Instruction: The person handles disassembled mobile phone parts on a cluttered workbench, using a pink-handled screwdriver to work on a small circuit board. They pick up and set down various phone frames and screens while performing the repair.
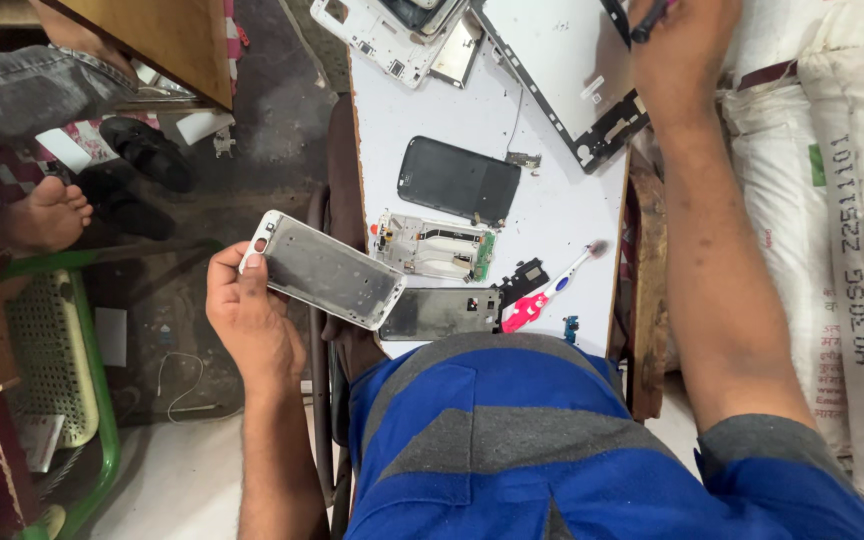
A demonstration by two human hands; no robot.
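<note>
Left hand [252, 320] gripping grey phone frame [327, 270]; right hand [677, 55] clutching dark tool [649, 22] beside white sacks [842, 200] with green labels

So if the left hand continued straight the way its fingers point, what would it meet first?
Probably the white worktable edge: the left hand, holding a silver metal phone frame, points right toward it. Depth is unclear.

A white desk [562, 215] carries a black phone back cover [458, 180], a stripped phone frame with green circuit board [432, 247], a metal plate [440, 313], a pink-and-white toothbrush [549, 292] and a large tablet frame [562, 70].
</note>
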